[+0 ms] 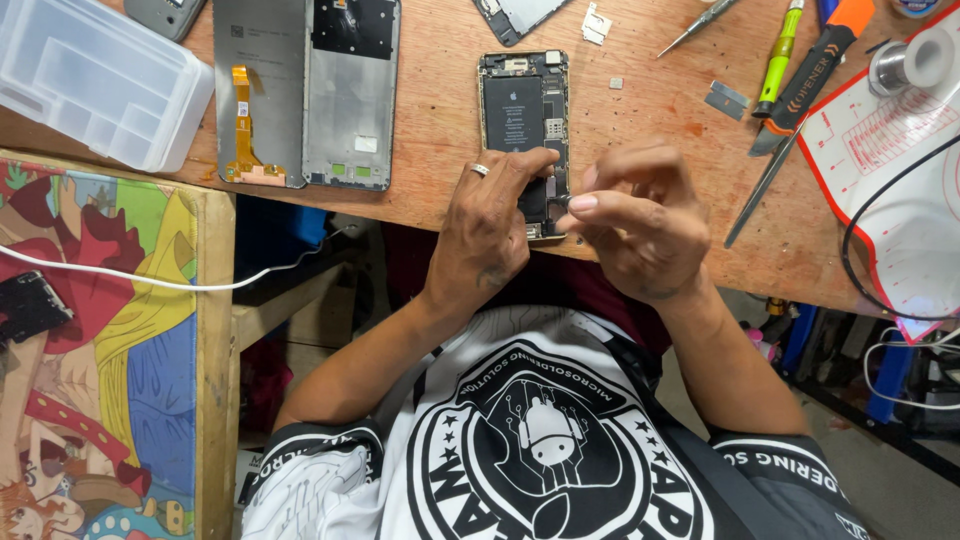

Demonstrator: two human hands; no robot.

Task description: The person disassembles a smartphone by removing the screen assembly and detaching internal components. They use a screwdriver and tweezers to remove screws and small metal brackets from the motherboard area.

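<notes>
On the wooden bench (440, 60), an empty clear plastic organiser box (95, 80) sits far from both hands.

Bare wood on the bench (440, 110) lies open between my opened black-and-gold phone (523, 110) and the grey display frame (305, 90) to my left — to my right, long metal tweezers (760, 190) and an orange-handled tool (815, 70) crowd the way.

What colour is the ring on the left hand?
Silver, on a finger of the left hand; the ring shows in the head view.
</notes>
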